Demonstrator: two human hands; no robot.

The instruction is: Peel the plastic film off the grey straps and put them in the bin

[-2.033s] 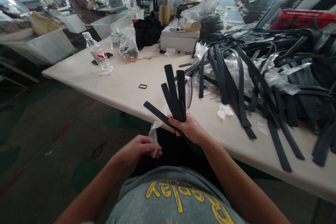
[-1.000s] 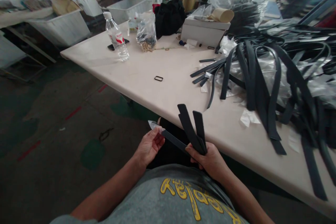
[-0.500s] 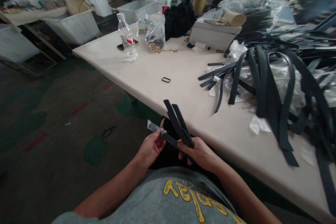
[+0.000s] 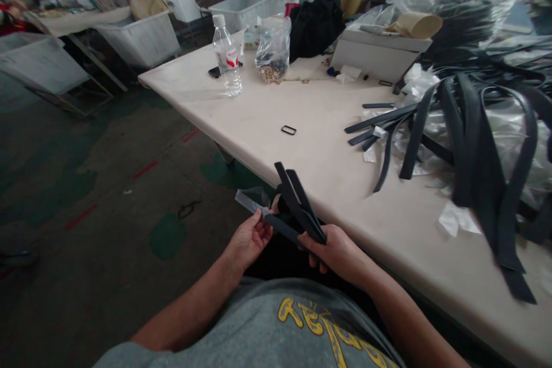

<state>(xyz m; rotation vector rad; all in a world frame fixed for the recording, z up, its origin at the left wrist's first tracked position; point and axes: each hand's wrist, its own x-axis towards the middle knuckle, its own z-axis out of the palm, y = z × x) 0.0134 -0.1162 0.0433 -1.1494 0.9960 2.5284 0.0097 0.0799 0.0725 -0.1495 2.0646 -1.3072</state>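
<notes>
My right hand [image 4: 340, 253] is closed around several dark straps [image 4: 297, 198], whose flat ends fan up and to the left, close to the table edge. One strap [image 4: 282, 227] slants lower toward my left hand [image 4: 250, 237]. A strip of clear plastic film [image 4: 252, 200] sticks out past that strap's end, and my left thumb and fingers pinch it where the two meet. Whether the film is still stuck to the strap is hard to see. On the table beyond lies a black rectangular ring [image 4: 288, 130].
A large heap of dark straps [image 4: 478, 144] and plastic covers the right of the table [image 4: 259, 121]. Farther back stand a water bottle [image 4: 227, 60], a clear bag of metal pieces [image 4: 272, 60], a black bag [image 4: 317, 26] and a white box [image 4: 375, 54]. White bins [image 4: 140, 40] stand across the aisle.
The clear film now extends farther and spreads wider above my left fingers. The table and its things have shifted right in view as the camera turned. Both hands keep their hold.
</notes>
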